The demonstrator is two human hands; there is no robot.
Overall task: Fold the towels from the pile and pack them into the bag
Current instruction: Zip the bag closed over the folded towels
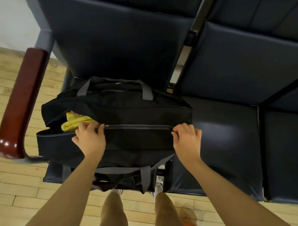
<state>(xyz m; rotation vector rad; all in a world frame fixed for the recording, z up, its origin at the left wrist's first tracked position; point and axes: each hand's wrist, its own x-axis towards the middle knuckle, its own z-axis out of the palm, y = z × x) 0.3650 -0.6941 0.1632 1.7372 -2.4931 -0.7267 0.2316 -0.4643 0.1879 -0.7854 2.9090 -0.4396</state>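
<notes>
A waiting area is suggested: a row of joined dark navy padded seats point(230, 82) with a glossy reddish-brown wooden armrest point(19, 104) is set on pale wooden plank flooring point(17, 189).

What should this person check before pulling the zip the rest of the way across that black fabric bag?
1. Left hand on the zip slider: ok, fingers pinch at it.
2. Right hand holding the zip's far end taut: ok.
3. Yellow folded towel clear of the zip track: not ok, it bulges out at the open end.
4. Zip already shut between the hands: ok.
5. Black fabric bag steady on the dark padded seat: ok.
6. More towels left to pack: cannot tell, no pile in view.
</notes>
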